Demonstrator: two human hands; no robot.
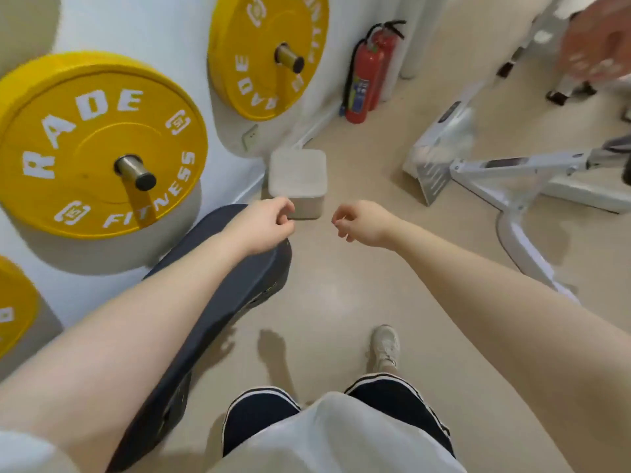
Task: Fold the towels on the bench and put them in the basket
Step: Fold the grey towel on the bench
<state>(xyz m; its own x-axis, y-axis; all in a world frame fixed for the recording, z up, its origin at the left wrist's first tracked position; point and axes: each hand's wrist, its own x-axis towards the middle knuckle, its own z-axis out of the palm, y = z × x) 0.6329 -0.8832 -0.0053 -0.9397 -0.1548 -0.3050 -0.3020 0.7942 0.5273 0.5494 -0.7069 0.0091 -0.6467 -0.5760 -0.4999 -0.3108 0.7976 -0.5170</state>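
A pale grey basket (309, 209) stands on the floor by the wall, past the far end of the dark padded bench (218, 312). A folded light grey towel (297, 172) fills its top. My left hand (269, 225) hovers over the bench's far end, just left of the basket, fingers loosely curled and holding nothing. My right hand (362, 223) hangs in the air to the right of the basket, fingers loosely curled, also holding nothing. No towel shows on the visible part of the bench.
Yellow weight plates (92, 145) hang on pegs on the white wall at left. A red fire extinguisher (363, 76) stands at the back. A white machine frame (505, 175) occupies the right. Another person's blurred hand (597, 42) is at top right. My shoe (386, 346) is on the beige floor.
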